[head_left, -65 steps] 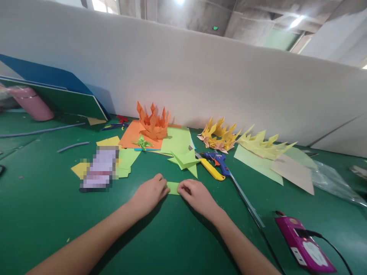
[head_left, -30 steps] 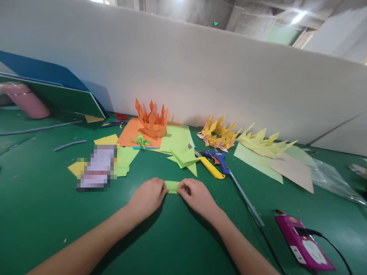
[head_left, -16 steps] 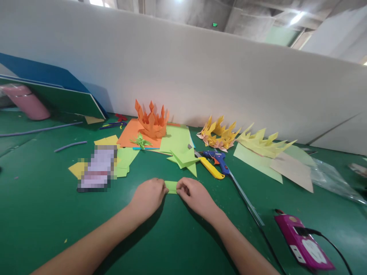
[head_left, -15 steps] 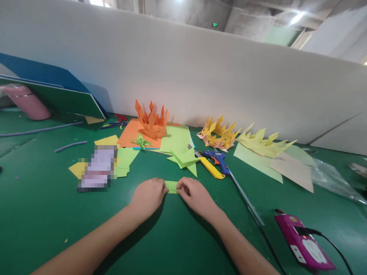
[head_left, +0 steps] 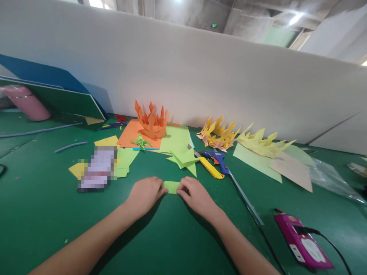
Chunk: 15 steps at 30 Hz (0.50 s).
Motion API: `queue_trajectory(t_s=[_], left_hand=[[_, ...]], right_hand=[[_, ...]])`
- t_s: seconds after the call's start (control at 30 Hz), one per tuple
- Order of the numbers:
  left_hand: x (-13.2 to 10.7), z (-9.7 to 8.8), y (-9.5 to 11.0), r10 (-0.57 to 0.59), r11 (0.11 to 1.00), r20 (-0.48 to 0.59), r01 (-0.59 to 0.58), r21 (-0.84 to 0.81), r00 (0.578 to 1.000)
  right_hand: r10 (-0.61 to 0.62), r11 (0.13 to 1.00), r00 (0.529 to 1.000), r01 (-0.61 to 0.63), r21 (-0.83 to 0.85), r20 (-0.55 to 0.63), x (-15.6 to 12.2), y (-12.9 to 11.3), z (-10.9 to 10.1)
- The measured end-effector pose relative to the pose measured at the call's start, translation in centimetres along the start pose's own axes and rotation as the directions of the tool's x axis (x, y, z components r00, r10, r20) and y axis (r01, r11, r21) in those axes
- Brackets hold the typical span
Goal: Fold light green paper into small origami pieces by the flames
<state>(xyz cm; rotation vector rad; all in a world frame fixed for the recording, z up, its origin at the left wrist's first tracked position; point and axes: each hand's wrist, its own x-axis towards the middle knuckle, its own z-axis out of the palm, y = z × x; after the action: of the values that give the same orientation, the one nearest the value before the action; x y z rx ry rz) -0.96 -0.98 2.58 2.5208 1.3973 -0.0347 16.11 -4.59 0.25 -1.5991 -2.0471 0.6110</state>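
Observation:
A small folded light-green paper (head_left: 171, 186) lies flat on the green table (head_left: 51, 214) between my two hands. My left hand (head_left: 145, 193) has its fingers curled and pinches the paper's left edge. From the other side, my right hand (head_left: 194, 195) presses curled fingers on the right edge. Most of the paper is hidden under my fingers. Just beyond it sits a pointed green folded shape (head_left: 184, 160).
Behind are an orange paper crown (head_left: 151, 123), yellow spiky paper pieces (head_left: 220, 136), loose coloured sheets, a yellow utility knife (head_left: 211, 168), a blue glue gun (head_left: 218, 158) and a metal ruler (head_left: 246, 202). A magenta device with a cable (head_left: 301, 241) lies at right. A white partition (head_left: 200, 72) backs the table.
Both hands have stayed on the green paper with only small finger shifts; slightly more of the paper shows between them now.

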Motion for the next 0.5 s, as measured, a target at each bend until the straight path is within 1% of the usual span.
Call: queue_trajectory(t_s=[0.17, 0.3, 0.37, 0.5], left_hand=[[-0.1, 0.1, -1.6, 0.048, 0.997, -0.021, -0.049, -0.055, 0.999], [0.0, 0.1, -2.7, 0.150, 0.975, -0.034, -0.153, -0.161, 0.988], [0.1, 0.2, -2.8, 0.165, 0.971, -0.038, -0.169, -0.172, 0.986], [0.2, 0.3, -2.4, 0.152, 0.972, -0.050, -0.159, -0.172, 0.987]], right_hand=[[0.002, 1.000, 1.000, -0.002, 0.005, 0.011, 0.0, 0.1, 0.0], [0.003, 1.000, 1.000, -0.003, 0.009, 0.010, 0.1, 0.2, 0.0], [0.003, 1.000, 1.000, -0.003, 0.011, 0.004, 0.1, 0.2, 0.0], [0.004, 1.000, 1.000, -0.004, 0.014, 0.002, 0.1, 0.1, -0.1]])
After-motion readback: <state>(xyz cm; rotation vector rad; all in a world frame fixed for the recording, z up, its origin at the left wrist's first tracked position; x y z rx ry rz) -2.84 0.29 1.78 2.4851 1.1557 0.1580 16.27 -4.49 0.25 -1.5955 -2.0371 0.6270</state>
